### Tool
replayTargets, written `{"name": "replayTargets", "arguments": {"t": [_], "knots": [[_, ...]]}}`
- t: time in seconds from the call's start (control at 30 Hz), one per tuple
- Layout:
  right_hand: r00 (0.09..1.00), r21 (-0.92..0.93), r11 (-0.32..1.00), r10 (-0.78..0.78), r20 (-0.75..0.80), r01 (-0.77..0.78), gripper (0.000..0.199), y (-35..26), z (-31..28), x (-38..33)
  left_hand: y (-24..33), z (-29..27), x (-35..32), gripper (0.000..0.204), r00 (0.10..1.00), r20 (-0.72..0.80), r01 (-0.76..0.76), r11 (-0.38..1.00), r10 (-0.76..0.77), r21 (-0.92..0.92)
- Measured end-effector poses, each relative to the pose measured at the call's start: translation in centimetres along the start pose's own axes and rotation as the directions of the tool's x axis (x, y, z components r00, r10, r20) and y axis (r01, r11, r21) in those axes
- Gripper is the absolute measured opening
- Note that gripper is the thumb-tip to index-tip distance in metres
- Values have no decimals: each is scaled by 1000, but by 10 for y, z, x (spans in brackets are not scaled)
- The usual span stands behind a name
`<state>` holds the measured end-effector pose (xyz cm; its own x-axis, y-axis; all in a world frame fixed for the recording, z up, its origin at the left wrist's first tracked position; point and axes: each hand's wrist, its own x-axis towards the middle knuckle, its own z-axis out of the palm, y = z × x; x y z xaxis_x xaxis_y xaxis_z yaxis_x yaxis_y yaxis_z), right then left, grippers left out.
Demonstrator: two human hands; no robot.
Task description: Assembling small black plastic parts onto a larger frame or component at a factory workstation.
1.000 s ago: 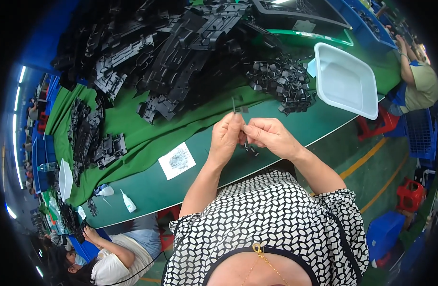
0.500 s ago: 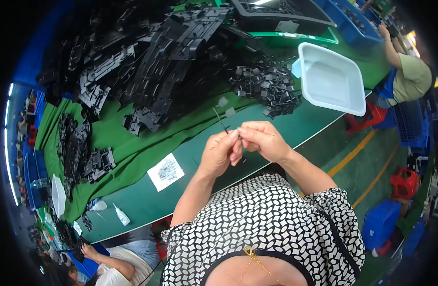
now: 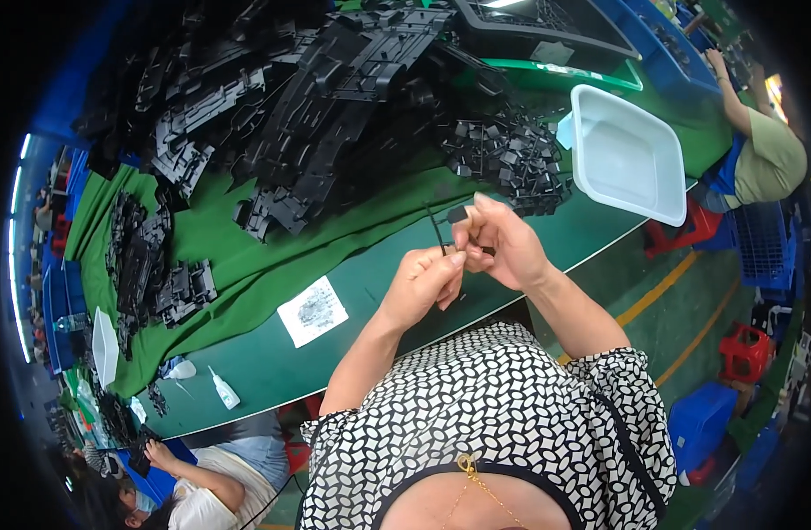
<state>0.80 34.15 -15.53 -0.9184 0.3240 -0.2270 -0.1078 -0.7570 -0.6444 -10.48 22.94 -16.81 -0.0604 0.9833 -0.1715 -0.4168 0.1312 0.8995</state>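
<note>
My left hand point(image 3: 421, 284) is closed in a pinch on a thin black plastic strip point(image 3: 435, 226), which sticks up past the fingertips. Close beside it, my right hand point(image 3: 510, 246) holds a small black square-ended piece point(image 3: 458, 215) between thumb and fingers. The hands almost touch, above the near edge of the green table. Beyond them lies a pile of small black clips point(image 3: 510, 159). Farther left, large black molded plastic parts point(image 3: 335, 106) are heaped on a green cloth point(image 3: 238, 305).
A white basin point(image 3: 631, 163) stands at the right table edge. A smudged white paper point(image 3: 313, 312) and a white squeeze bottle point(image 3: 223, 390) lie to the left. Black and blue crates point(image 3: 657, 44) stand at the back. Co-workers sit at lower left and upper right.
My right hand has drawn slightly up and right from my left, with its fingers raised and the small black piece now showing. The left hand still grips the strip, which stands more upright.
</note>
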Motion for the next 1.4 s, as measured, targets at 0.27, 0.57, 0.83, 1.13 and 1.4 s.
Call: {"name": "replayTargets", "arguments": {"t": [0.27,0.57,0.83,1.13,1.4], "knots": [[990,-492,867,-127,-58,82,38,10,1,-5,-8,-5,5,36,979,-133,-127,975,152,180],[982,-246,960,-163,-94,136,37,35,-2,-8,-13,1,3,39,975,-206,-95,995,88,-27],[987,-65,996,-75,-139,67,39,12,-2,-2,-7,1,5,39,998,-58,-16,993,9,-120],[981,-390,909,-183,-60,146,36,23,-2,-2,-11,-1,6,42,992,-123,-3,998,-5,-62],[971,90,978,-173,-163,189,35,33,-7,-2,-14,5,4,46,977,-188,-160,934,102,-320]]}}
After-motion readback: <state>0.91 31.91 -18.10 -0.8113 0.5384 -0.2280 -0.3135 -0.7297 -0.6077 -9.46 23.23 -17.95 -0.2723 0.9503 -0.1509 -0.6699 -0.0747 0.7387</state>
